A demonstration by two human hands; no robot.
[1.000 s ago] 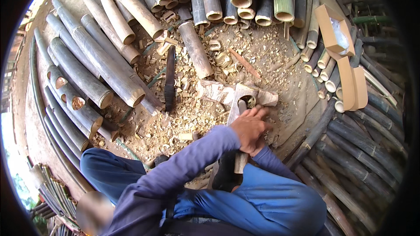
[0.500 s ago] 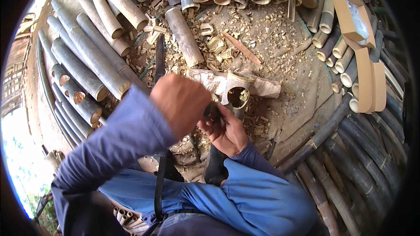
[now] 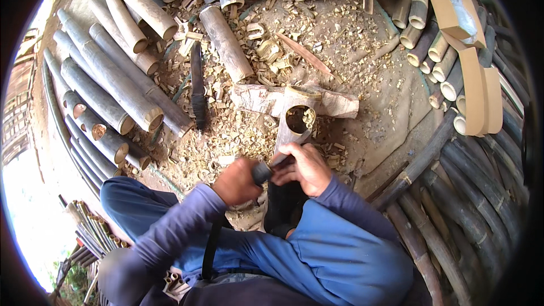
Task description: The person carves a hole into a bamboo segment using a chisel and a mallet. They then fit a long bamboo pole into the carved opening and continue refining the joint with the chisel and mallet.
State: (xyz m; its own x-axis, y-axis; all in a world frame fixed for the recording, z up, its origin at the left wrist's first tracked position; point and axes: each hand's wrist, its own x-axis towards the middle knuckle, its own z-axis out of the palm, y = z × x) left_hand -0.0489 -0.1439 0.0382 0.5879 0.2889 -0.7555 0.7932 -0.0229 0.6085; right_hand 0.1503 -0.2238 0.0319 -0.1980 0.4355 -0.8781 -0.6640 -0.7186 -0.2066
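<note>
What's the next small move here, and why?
Probably bring the dark-handled tool up to the hole in the bamboo tube: the left hand and right hand hold it just below, and pale chips show inside that opening.

Bamboo tube (image 3: pixel 288 134) across log (image 3: pixel 338 103)

Bamboo tube (image 3: pixel 287 137): pale grey-brown, big rounded opening cut in its upper wall near the far end, dark inside with yellow chips showing; far end lies across the pale log (image 3: pixel 255 99), tube points back toward the person; near part hidden by hands; dark tool (image 3: pixel 261 173): thick round handle gripped in left hand (image 3: pixel 237 182); rest partly hidden at right hand (image 3: pixel 306 168), grip there unclear
</note>
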